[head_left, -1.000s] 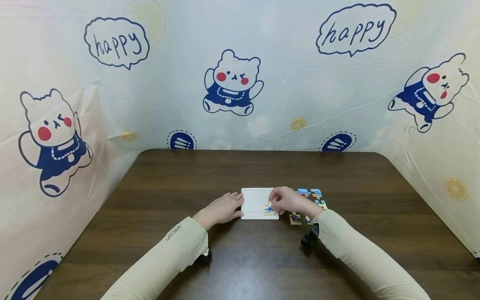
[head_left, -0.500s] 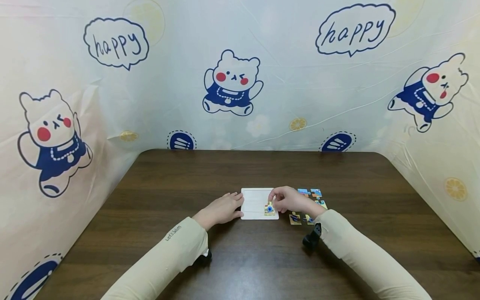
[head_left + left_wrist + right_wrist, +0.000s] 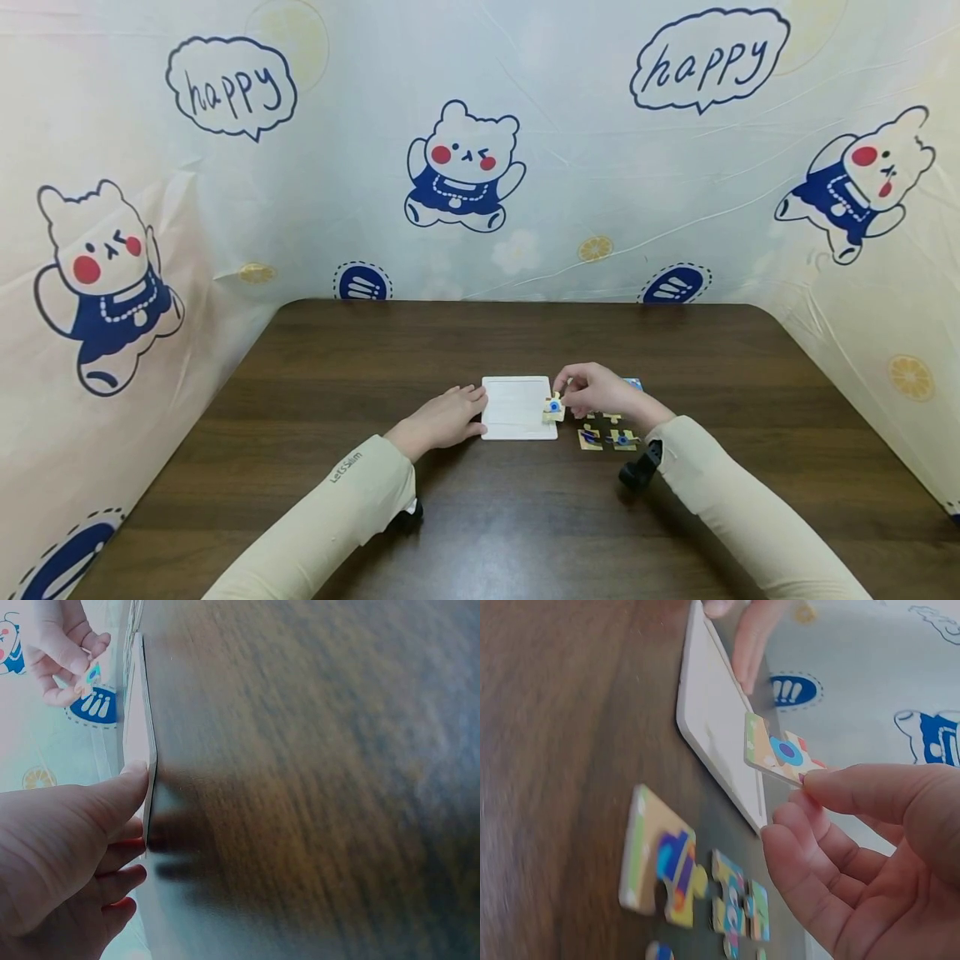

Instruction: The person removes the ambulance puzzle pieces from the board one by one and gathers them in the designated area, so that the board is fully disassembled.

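A white puzzle tray [image 3: 514, 407] lies flat on the dark wooden table [image 3: 480, 500]. My left hand [image 3: 442, 419] rests against the tray's left edge, with its fingers straight; the tray's edge [image 3: 148, 750] shows beside them in the left wrist view. My right hand [image 3: 596, 390] pinches a yellow puzzle piece with a blue circle [image 3: 553, 407] and holds it lifted over the tray's right edge. In the right wrist view that piece [image 3: 776, 752] hangs above the tray [image 3: 716, 727], pinched by the fingertips [image 3: 832, 787].
Several loose puzzle pieces [image 3: 607, 437] lie on the table right of the tray, also seen as loose pieces [image 3: 664, 866] below my right hand. Printed sheeting [image 3: 465, 167] walls the table on the back and both sides.
My right hand has lifted the yellow piece off the tray's lower right corner and carried it right and up. My left hand has stayed still.
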Demonstrator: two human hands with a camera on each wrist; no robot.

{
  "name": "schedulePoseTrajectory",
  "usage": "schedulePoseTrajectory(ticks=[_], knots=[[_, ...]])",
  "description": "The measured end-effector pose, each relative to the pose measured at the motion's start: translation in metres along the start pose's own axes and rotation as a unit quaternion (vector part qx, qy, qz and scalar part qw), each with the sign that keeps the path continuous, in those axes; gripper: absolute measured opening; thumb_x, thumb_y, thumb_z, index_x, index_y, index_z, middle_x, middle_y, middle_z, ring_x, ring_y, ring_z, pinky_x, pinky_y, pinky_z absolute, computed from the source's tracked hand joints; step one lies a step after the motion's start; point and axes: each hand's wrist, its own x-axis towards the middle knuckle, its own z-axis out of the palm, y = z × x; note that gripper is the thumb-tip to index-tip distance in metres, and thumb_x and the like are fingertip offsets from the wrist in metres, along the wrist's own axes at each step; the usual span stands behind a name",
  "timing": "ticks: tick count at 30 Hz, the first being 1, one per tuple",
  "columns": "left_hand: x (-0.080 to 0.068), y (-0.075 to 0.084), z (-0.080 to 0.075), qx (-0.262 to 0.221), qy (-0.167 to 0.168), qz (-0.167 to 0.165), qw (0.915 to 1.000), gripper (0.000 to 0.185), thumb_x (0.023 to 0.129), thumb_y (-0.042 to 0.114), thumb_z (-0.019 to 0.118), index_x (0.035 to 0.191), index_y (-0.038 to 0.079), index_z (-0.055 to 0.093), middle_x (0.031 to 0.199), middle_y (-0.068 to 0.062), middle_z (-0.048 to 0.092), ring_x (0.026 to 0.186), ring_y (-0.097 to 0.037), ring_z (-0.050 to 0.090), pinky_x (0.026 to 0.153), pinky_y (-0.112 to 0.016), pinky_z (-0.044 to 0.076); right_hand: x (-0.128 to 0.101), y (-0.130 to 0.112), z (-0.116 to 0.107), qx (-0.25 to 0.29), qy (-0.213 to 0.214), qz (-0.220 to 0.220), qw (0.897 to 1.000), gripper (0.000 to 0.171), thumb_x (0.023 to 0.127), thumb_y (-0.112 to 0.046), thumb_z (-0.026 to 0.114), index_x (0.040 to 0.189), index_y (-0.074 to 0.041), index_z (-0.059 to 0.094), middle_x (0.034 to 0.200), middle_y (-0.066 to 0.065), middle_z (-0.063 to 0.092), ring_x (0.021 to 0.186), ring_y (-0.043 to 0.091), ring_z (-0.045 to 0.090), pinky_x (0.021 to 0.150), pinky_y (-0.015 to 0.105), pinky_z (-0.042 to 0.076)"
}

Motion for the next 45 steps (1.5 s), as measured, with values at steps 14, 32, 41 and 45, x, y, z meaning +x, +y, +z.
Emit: schedulePoseTrajectory(ticks=[14,32,41,45], knots=[[-0.001,0.000,0.001,0.003,0.001,0.002,1.0000,0.041,0.095,0.028,0.056,0.125,0.000,0.053,0.143,-0.018,0.045,0.135,-0.033,0.039,0.113,-0.045,0.031,-0.024,0.022,-0.034,-0.004,-0.006,0.008,1.000,0.018,0.088,-0.005,0.057,0.105,0.002,0.058,0.079,0.009,0.061,0.067,0.016,0.058,0.065,0.037,0.056],[0.000,0.001,0.000,0.006,0.000,0.000,1.0000,0.044,0.095,0.029,0.055,0.128,0.000,0.052,0.143,-0.018,0.045,0.136,-0.032,0.039,0.113,-0.045,0.031,-0.067,0.055,-0.070,0.021,-0.039,0.069,0.997,0.021,0.091,-0.010,0.057,0.107,0.003,0.054,0.081,0.005,0.058,0.071,0.017,0.056,0.064,0.034,0.055],[-0.001,0.001,-0.001,0.009,0.001,0.000,1.0000,0.042,0.095,0.028,0.055,0.126,0.000,0.053,0.143,-0.018,0.045,0.135,-0.033,0.040,0.112,-0.045,0.031,-0.083,0.075,-0.076,0.041,-0.065,0.091,0.993,0.023,0.091,-0.011,0.058,0.108,0.004,0.054,0.082,0.003,0.058,0.070,0.016,0.056,0.062,0.031,0.054],[-0.001,0.002,-0.001,0.011,0.001,0.002,0.9999,0.039,0.095,0.028,0.056,0.124,0.001,0.054,0.142,-0.018,0.045,0.135,-0.033,0.040,0.113,-0.045,0.031,-0.086,0.079,-0.074,0.031,-0.062,0.099,0.993,0.021,0.091,-0.010,0.057,0.107,0.004,0.055,0.080,0.004,0.058,0.069,0.017,0.055,0.061,0.031,0.054]])
